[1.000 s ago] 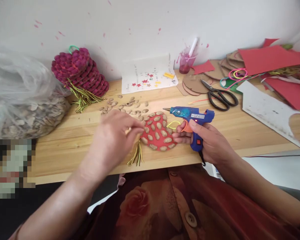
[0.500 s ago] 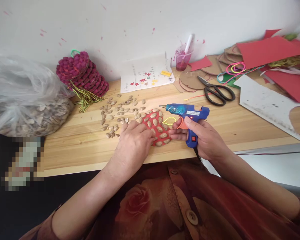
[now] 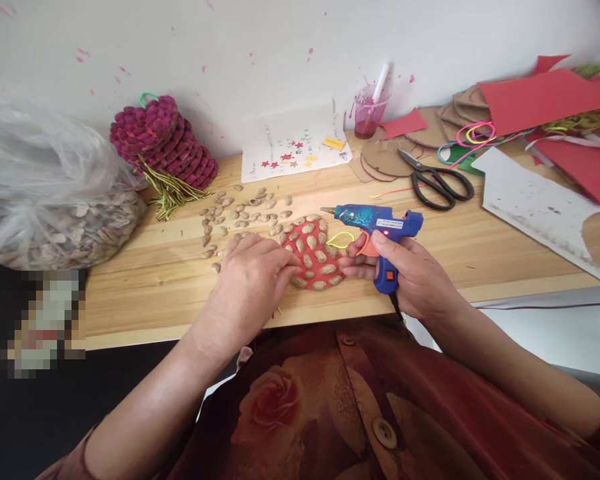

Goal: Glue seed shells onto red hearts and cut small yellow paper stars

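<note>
My right hand is wrapped around a blue hot glue gun, with fingers at its orange trigger. The gun's metal nozzle points left, above the far edge of a red disc covered with tan peanut shells. A yellow cord loop sticks out at the disc's right side. At the disc's left edge is my left hand, fingers bent and thumb and fingertips pressed together. What they pinch, if anything, is hidden. Loose peanut shells lie scattered beyond my left hand on the wooden table.
Far left stands a plastic bag of shells, beside a purple shell-covered craft piece with a tassel. Behind are a paper sheet and a cup of pink paint. Black scissors, cardboard discs and red sheets lie right.
My left hand has shifted left and a little toward me, uncovering more of the disc's left side. The glue gun stays in my right hand, almost unmoved.
</note>
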A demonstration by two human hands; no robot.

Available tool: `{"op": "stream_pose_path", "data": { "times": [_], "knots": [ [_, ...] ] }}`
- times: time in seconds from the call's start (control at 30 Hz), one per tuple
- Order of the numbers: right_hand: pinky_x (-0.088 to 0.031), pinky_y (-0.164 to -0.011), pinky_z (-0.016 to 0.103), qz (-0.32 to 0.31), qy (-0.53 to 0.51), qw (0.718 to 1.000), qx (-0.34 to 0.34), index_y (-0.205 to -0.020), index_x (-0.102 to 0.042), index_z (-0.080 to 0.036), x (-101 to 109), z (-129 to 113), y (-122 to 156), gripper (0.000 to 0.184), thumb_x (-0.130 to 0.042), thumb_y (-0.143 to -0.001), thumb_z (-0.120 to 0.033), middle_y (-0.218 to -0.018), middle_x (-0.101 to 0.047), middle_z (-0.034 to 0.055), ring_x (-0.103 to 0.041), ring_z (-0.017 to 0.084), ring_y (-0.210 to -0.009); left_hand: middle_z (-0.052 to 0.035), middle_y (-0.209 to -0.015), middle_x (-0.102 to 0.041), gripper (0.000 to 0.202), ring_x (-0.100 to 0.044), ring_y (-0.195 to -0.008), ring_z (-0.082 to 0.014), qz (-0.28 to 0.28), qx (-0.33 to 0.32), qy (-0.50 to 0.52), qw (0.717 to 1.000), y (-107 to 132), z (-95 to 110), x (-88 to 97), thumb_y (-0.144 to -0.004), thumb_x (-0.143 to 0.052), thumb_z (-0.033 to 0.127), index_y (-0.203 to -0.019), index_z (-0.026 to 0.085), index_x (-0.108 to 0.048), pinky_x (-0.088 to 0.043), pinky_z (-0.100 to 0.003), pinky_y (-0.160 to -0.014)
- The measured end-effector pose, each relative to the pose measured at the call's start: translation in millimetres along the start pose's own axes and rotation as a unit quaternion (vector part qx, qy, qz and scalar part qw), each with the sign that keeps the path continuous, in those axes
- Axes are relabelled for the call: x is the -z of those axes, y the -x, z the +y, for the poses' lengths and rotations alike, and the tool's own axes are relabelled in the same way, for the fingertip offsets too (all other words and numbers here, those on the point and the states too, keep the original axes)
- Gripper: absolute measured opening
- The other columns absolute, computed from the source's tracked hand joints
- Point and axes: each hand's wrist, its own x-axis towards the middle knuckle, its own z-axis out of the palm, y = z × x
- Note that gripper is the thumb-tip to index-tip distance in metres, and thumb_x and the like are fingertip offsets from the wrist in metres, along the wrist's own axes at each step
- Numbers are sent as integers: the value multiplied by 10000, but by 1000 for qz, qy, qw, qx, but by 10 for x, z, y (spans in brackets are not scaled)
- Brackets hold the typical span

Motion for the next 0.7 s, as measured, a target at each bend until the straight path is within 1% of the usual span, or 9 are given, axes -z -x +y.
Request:
{"op": "stream_pose_path", "data": {
  "times": [0.13,0.27,0.47,0.57,0.7],
  "knots": [
    [-626,-755,321,1,7,1000,-2,-847,-668,-190,9,5,-9,252,-689,-867,-441,-885,-714,45,-736,199,-807,-30,-828,-717,114,-587,-842,-224,6,-4,12,1000,-8,-71,52,-894,-639,249,-831,225,-731,-408,-387,-810],
    [-629,-739,324,10,1,1000,-5,-841,-661,-190,4,5,-15,258,-719,-839,-441,-863,-712,42,-735,202,-797,-26,-839,-705,104,-573,-853,-219,-19,-34,28,999,-33,-31,0,-898,-632,241,-863,236,-730,-403,-384,-824],
    [-628,-749,324,8,5,1000,-2,-852,-666,-185,-13,-7,-8,270,-735,-824,-445,-889,-716,52,-735,210,-834,-41,-825,-678,145,-555,-854,-248,-47,-66,-30,996,-90,92,-60,-917,-596,248,-835,213,-710,-365,-402,-771],
    [-625,-753,319,5,7,1000,0,-861,-671,-185,-9,-6,-8,272,-728,-829,-449,-891,-718,52,-735,208,-841,-41,-826,-676,168,-548,-847,-247,-59,-86,-51,993,-112,104,-75,-933,-568,239,-832,212,-699,-347,-405,-762],
    [-626,-750,323,0,7,1000,2,-873,-676,-188,0,0,-13,264,-709,-846,-449,-896,-722,54,-736,209,-839,-29,-809,-657,172,-537,-860,-240,-59,-129,-68,987,-121,90,-70,-952,-545,238,-834,222,-670,-324,-405,-771]
  ]
}}
